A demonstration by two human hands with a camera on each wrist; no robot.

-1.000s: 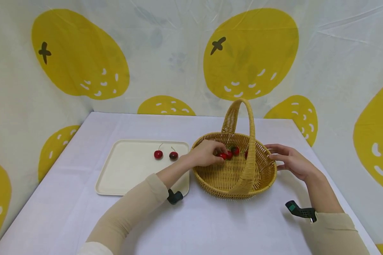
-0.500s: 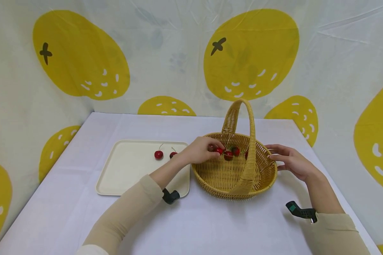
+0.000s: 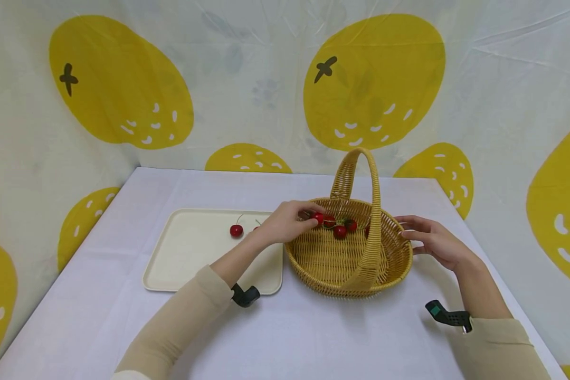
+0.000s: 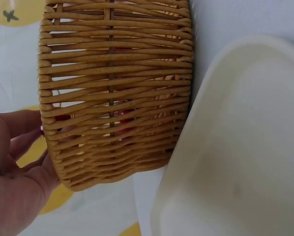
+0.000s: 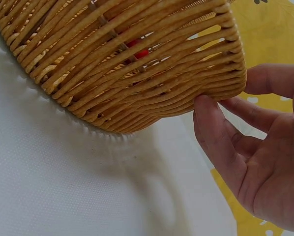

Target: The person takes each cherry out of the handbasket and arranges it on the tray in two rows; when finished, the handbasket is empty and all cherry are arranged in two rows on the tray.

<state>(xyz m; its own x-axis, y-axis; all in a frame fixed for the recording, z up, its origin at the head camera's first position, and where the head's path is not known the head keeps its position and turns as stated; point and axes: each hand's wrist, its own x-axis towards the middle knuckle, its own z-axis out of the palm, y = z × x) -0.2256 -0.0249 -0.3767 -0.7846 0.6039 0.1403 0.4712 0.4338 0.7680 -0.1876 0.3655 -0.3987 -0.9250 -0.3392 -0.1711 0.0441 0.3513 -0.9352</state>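
Hands [image 3: 288, 221] at basket [image 3: 330, 258], pinched cherry [image 3: 317, 218] half-hidden, another cherry [image 3: 367, 231] partly behind handle [image 3: 376, 211]

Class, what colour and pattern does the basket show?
The basket is golden brown and woven, clearest in the left wrist view.

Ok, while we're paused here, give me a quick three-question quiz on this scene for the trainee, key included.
1. Short answer: Which hand is pinching a cherry?
2. True or false: The handle of the basket stands upright.
3. Multiple choice: What lies on the tray?
A) a spoon
B) cherries
C) a folded cloth

Key:
1. The left hand.
2. True.
3. B; one shows plainly, and another is mostly hidden by the arm.
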